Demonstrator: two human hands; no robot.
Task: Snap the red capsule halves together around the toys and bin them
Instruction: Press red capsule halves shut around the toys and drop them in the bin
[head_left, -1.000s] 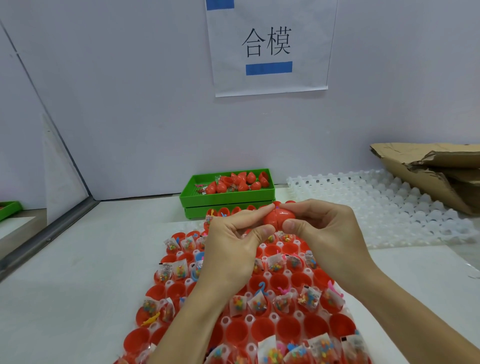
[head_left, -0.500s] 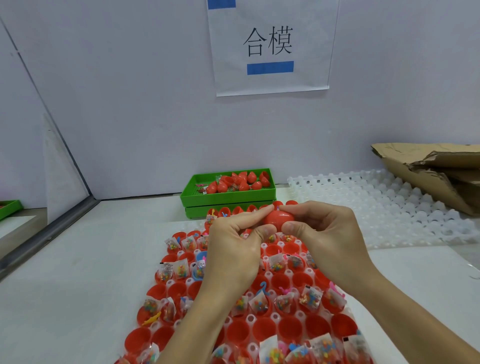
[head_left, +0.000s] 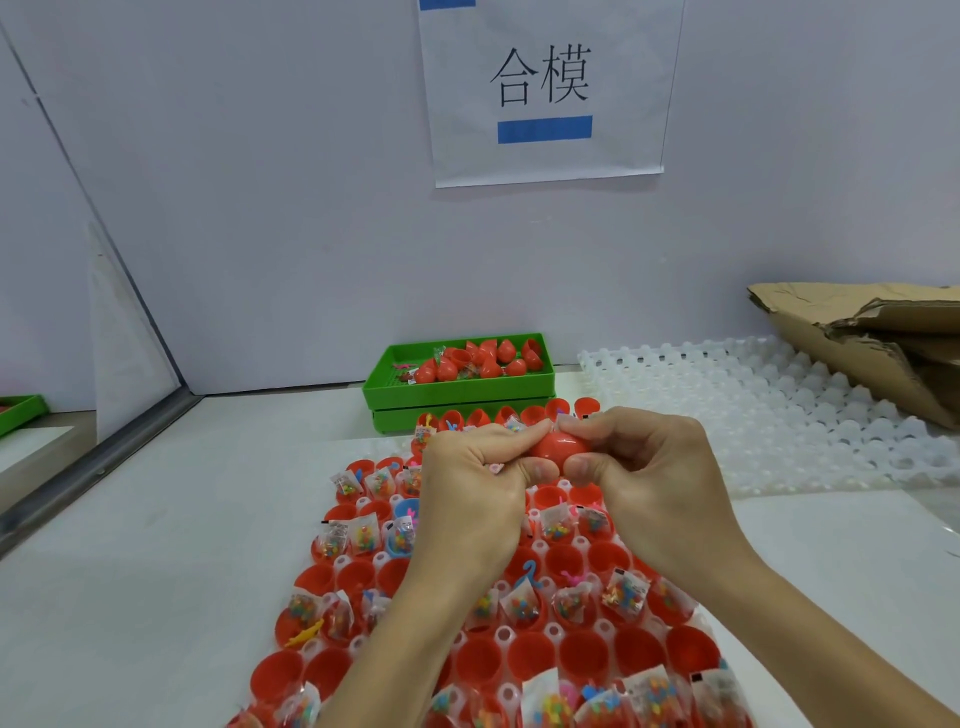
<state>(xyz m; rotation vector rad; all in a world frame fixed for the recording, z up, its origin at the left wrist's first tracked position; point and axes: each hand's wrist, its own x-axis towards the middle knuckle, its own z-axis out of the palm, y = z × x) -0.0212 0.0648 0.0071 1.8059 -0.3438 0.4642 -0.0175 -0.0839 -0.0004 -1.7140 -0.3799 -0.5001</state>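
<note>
Both hands are pinching a red capsule (head_left: 561, 446), its long axis lying sideways. The left hand (head_left: 475, 480) is gripping one end, the right hand (head_left: 647, 467) the other.

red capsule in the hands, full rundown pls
The capsule is a smooth, glossy red plastic egg, lying on its side in mid-air above the tray of open red halves. Only its middle shows; both ends are covered by fingers. The left hand pinches its left end, the right hand its right, thumbs below and forefingers on top. No gap shows between the halves, and the contents are hidden.
</note>
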